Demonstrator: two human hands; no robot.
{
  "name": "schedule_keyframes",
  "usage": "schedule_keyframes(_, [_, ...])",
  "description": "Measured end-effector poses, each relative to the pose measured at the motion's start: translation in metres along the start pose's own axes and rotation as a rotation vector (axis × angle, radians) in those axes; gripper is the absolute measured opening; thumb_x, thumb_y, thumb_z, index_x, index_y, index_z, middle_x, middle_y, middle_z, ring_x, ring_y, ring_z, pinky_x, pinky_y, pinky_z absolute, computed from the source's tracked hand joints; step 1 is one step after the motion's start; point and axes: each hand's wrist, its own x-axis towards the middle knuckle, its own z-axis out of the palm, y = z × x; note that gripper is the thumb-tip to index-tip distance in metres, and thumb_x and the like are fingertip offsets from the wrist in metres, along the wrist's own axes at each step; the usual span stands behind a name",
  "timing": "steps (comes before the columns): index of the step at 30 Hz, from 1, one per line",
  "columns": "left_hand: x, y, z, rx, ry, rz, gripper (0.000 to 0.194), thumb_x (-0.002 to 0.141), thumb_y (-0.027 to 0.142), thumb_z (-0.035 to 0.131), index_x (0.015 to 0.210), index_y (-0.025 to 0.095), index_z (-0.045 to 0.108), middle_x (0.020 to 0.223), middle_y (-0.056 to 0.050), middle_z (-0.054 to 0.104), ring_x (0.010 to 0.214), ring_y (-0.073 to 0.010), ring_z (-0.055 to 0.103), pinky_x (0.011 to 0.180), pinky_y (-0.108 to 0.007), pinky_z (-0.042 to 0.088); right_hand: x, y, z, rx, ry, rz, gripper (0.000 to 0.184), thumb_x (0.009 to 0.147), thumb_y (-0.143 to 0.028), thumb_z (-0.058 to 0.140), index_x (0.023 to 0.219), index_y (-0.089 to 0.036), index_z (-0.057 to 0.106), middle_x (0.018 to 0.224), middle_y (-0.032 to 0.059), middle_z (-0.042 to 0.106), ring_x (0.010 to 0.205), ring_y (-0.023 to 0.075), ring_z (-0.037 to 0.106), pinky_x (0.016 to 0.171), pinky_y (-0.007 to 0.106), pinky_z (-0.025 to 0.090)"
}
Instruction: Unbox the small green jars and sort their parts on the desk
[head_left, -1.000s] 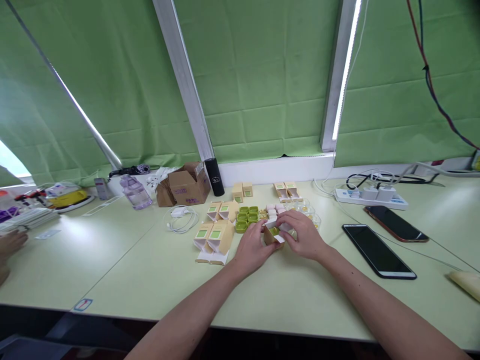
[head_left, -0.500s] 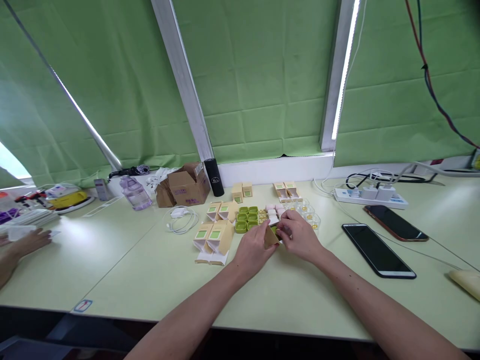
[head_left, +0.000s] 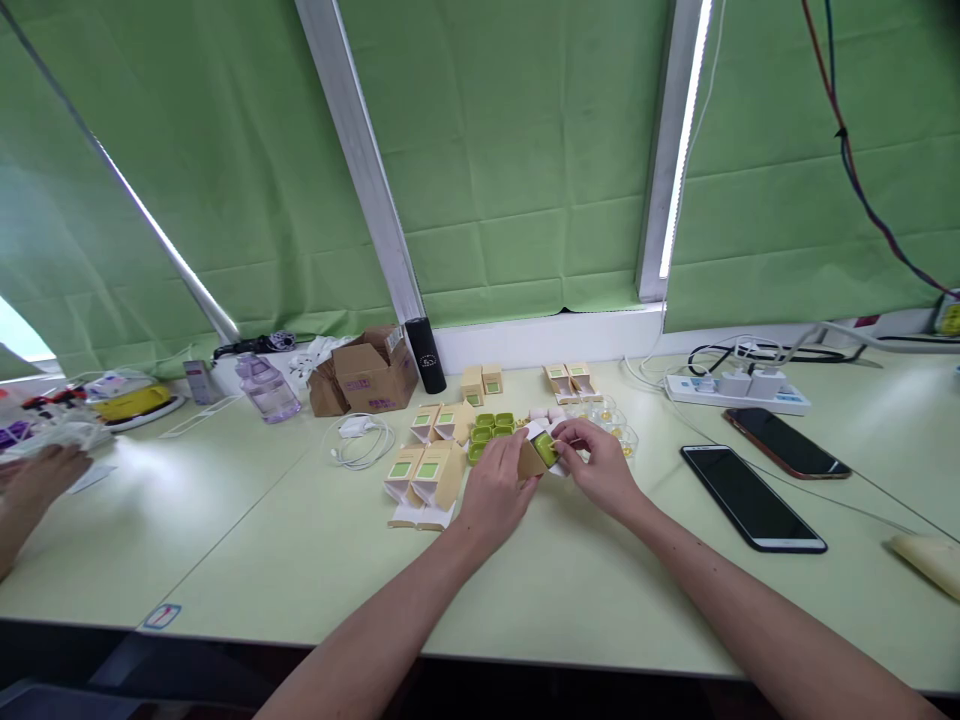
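Note:
My left hand [head_left: 495, 490] is wrapped round a small kraft cardboard box [head_left: 529, 463], its open end tilted to the right. A small green case [head_left: 545, 449] shows in that opening. The closed fingertips of my right hand [head_left: 600, 468] pinch at the case's edge; a small yellowish bit shows by them, too small to name. Just behind my hands stand several green cases [head_left: 484, 434] in rows, partly hidden by my left hand. Pale pink pieces [head_left: 547, 413] and clear plastic domes with yellow inside [head_left: 619, 430] lie beyond my right hand.
Open kraft boxes [head_left: 427, 470] stand left of my hands, others [head_left: 571, 382] at the back. A white cable [head_left: 364, 440], brown carton [head_left: 375, 370], black cylinder [head_left: 426, 355] and bottle [head_left: 268, 388] stand left. Two phones [head_left: 754, 500] and a power strip [head_left: 739, 390] lie right. Another person's hand [head_left: 45, 480] is far left.
The box in my left hand has moved slightly left and turned, so its open end and the green case now show. My right hand stays at the opening. The other person's hand has moved left.

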Motion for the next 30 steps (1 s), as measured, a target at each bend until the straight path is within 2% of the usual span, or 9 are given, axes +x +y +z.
schedule_keyframes(4, [0.001,-0.002,0.000,0.014,0.013,-0.017,0.073,0.088,0.018,0.070,0.153,0.021,0.038,0.130,-0.016,0.065,0.121,-0.0332,0.062,0.102,-0.051,0.054,0.000,0.002,0.001,0.146,0.019,0.136,0.026,0.090,-0.046,0.063,0.081,-0.022,0.063,0.106,0.0092,0.073,0.089,0.0228,0.068,0.078,0.037,0.058])
schedule_keyframes(9, [0.001,-0.003,0.001,0.003,0.006,-0.047,0.074,0.088,0.021,0.070,0.154,0.022,0.037,0.133,-0.016,0.064,0.122,-0.0337,0.061,0.102,-0.051,0.054,0.005,0.003,0.000,0.315,0.092,0.230,0.043,0.079,-0.064,0.073,0.080,-0.022,0.064,0.093,0.0076,0.074,0.075,0.0202,0.066,0.071,0.037,0.058])
schedule_keyframes(14, [0.002,-0.003,0.000,-0.009,0.019,-0.102,0.073,0.090,0.027,0.070,0.155,0.022,0.037,0.133,-0.017,0.063,0.122,-0.0340,0.061,0.103,-0.051,0.053,0.010,0.002,-0.005,0.488,0.193,0.312,0.049,0.069,-0.065,0.082,0.078,-0.021,0.063,0.079,0.0030,0.070,0.072,0.0192,0.065,0.065,0.036,0.060])
schedule_keyframes(18, [0.005,-0.003,-0.003,-0.032,0.052,-0.200,0.070,0.092,0.032,0.068,0.155,0.021,0.037,0.135,-0.017,0.062,0.127,-0.0346,0.059,0.107,-0.053,0.050,0.012,0.005,-0.011,0.536,0.295,0.376,0.046,0.065,-0.060,0.085,0.077,-0.021,0.063,0.074,0.0000,0.066,0.065,0.0153,0.060,0.056,0.029,0.055])
schedule_keyframes(25, [0.011,-0.005,-0.008,-0.173,0.096,-0.441,0.072,0.092,0.042,0.069,0.154,0.023,0.039,0.143,-0.016,0.057,0.133,-0.0340,0.054,0.110,-0.053,0.047,0.015,0.014,-0.012,0.426,0.289,0.407,0.043,0.067,-0.060,0.078,0.073,-0.022,0.060,0.070,0.0010,0.065,0.063,0.0170,0.059,0.053,0.030,0.051])
schedule_keyframes(30, [0.012,-0.009,-0.008,-0.374,0.154,-0.571,0.077,0.090,0.045,0.071,0.157,0.028,0.037,0.137,-0.014,0.061,0.120,-0.0303,0.063,0.098,-0.046,0.054,0.011,0.020,-0.008,0.113,0.164,0.272,0.033,0.080,-0.054,0.067,0.078,-0.022,0.063,0.076,0.0030,0.068,0.069,0.0189,0.059,0.063,0.032,0.048])
